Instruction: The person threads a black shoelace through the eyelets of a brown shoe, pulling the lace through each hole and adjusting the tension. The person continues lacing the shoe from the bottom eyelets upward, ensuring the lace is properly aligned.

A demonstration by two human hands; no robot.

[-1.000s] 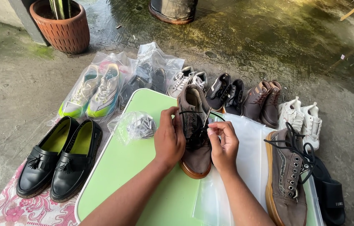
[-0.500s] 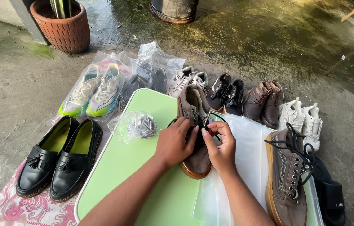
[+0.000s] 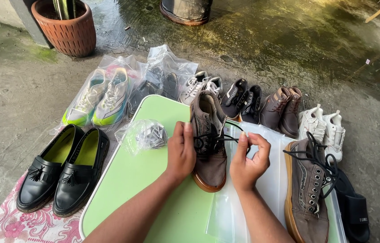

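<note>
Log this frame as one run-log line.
left hand: steadying brown shoe | right hand: pinching black lace | surface: green table | nearby: second brown shoe

Two bare forearms enter from the near edge of the view. No sleeves in sight; both arms uncovered up to the frame edge. Left hand (image 3: 181, 153): no glove, no ring or watch visible. Right hand (image 3: 249, 160): also ungloved, wrist bare, no band or bracelet. Fingernails short and plain on both. Nothing else of the person shows.
</note>
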